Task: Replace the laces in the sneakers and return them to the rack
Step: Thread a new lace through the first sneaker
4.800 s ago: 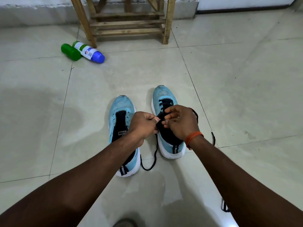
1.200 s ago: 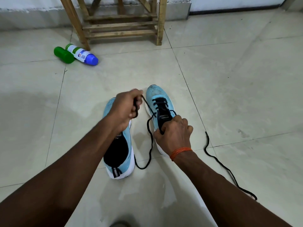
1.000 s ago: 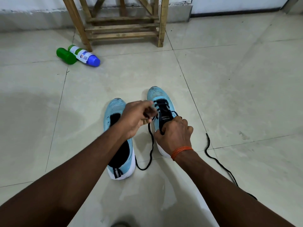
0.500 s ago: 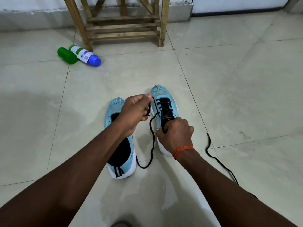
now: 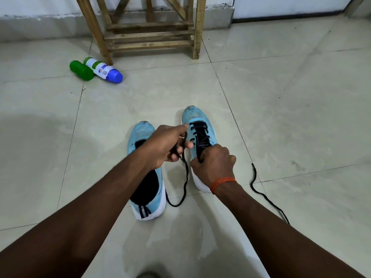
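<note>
Dropped left grip (image 5: 164, 147) from its raised pull back beside the right sneaker (image 5: 202, 121) on the floor (image 5: 281, 117), pinching the black lace (image 5: 186, 181). Clamping its tongue with right grip (image 5: 214, 167). Probably starting another eyelet, leaving left sneaker (image 5: 140, 131) unlaced.

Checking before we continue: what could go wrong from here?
The lace trails far along the floor beside the laced sneaker that the right hand grips, while the left hand holds a seemingly shorter stretch: ends may finish uneven.
The unlaced sneaker has no second lace in view.
The green bottle and blue-capped bottle lie by the rack leg and could get kicked at return.
</note>
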